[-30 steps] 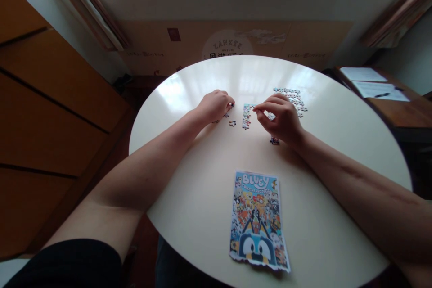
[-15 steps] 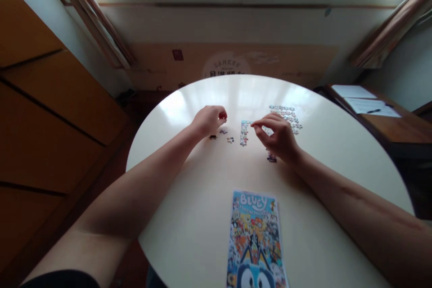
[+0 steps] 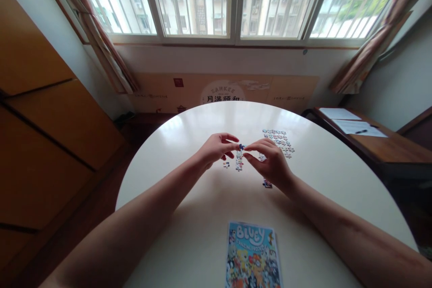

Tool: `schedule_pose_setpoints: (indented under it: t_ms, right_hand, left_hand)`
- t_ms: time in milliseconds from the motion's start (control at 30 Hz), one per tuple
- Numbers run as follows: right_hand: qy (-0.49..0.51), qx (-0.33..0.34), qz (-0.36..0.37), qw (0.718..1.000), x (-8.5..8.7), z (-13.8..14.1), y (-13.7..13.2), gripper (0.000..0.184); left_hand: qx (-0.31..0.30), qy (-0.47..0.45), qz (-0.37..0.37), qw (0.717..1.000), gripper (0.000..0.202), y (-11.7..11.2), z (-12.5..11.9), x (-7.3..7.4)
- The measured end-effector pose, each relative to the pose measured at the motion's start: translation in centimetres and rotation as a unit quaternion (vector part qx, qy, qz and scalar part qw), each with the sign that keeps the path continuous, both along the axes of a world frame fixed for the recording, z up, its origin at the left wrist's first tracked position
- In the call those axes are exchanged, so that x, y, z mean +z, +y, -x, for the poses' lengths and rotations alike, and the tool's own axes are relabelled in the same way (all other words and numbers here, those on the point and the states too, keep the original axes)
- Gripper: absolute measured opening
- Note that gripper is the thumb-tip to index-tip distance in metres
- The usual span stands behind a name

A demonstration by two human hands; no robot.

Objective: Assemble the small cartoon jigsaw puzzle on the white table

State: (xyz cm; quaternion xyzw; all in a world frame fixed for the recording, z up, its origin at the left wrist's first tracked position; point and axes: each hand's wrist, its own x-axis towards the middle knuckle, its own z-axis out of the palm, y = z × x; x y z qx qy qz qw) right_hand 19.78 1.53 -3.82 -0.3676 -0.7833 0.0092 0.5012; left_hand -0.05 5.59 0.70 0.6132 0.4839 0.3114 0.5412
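Note:
Over the middle of the round white table (image 3: 337, 175), my left hand (image 3: 216, 149) and my right hand (image 3: 268, 162) meet fingertip to fingertip. Both pinch a small blue puzzle piece (image 3: 241, 146) held just above the tabletop. Below the fingers lies a narrow joined strip of puzzle pieces (image 3: 239, 162). A single loose piece (image 3: 226, 164) sits left of that strip. Another loose piece (image 3: 267, 184) lies by my right wrist. A larger patch of assembled pieces (image 3: 278, 140) lies beyond my right hand.
A colourful Bluey picture sheet (image 3: 253, 256) lies at the table's near edge. A wooden side table with papers and a pen (image 3: 351, 126) stands at the right. Wooden cabinets (image 3: 43, 121) fill the left. Windows and curtains run along the far wall.
My left hand has moved right from the loose pieces with a piece and met my right hand above the strip. The camera has tilted up, showing the windows.

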Motion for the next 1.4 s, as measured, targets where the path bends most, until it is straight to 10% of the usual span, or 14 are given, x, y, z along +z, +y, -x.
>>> schedule_pose_setpoints:
  t_ms: [600, 767, 933, 1400]
  right_hand:
    - [-0.034, 0.044, 0.048, 0.997, -0.3, -0.5, 0.0, 0.012]
    - [-0.113, 0.135, 0.137, 0.975, 0.1, -1.3, 0.0, 0.014]
    - [-0.164, 0.165, 0.129, 0.964, 0.7, -1.6, -0.2, 0.013]
    - [-0.16, 0.126, 0.11, 0.973, 0.2, -1.6, -0.1, 0.009]
  left_hand:
    - [-0.113, 0.114, -0.084, 0.983, 0.017, 0.8, 1.2, -0.4]
    - [-0.155, 0.273, -0.355, 0.88, 0.01, 1.1, 2.4, -0.9]
    - [-0.236, 0.297, -0.407, 0.831, 0.016, 1.2, 2.6, -1.9]
    - [-0.188, 0.309, -0.415, 0.835, 0.011, 1.5, 3.5, -0.5]
